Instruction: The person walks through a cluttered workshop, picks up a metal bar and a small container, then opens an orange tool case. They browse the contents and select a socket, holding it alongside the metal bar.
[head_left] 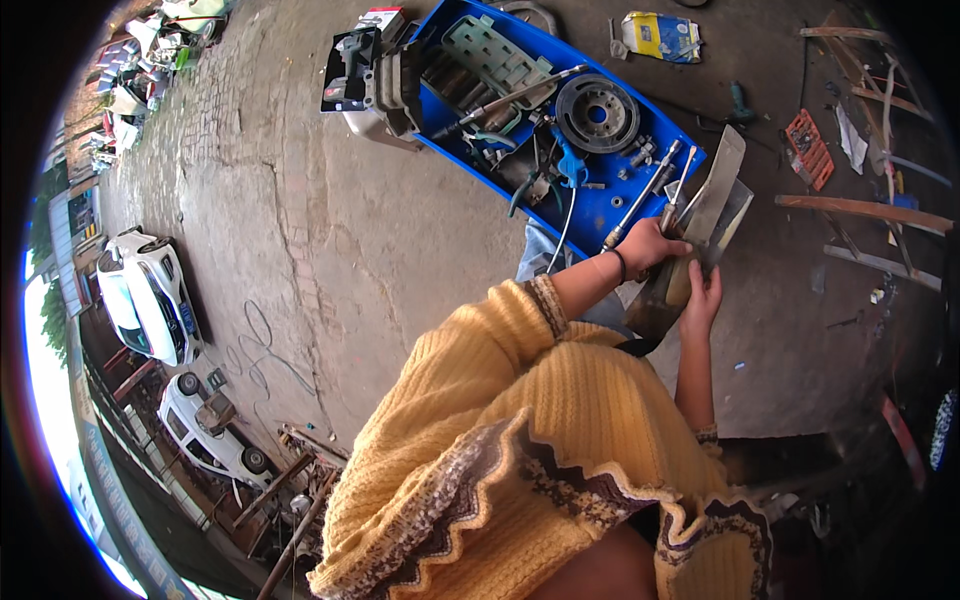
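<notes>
At the right of the head view, my left hand [648, 247], with a black band at its wrist, is closed around a long flat grey-brown strip [722, 170]. The strip's exact kind is unclear. My right hand [703, 290] grips the same piece from the other side, its fingers pressed to the lower edge. A shiny, pale see-through sheet [736, 214] lies against the strip. Below both hands hangs a dark brownish part [655, 308], partly covered. Just beyond my left hand is the right end of a blue tray [560, 236] full of tools.
The tray holds a grey round disc [597, 113], a blue air gun [571, 162], a green tool case [497, 55] and long socket bars [643, 195]. A drill [739, 102] and an orange tool case [809, 150] lie on the floor. White cars [150, 297] stand far left.
</notes>
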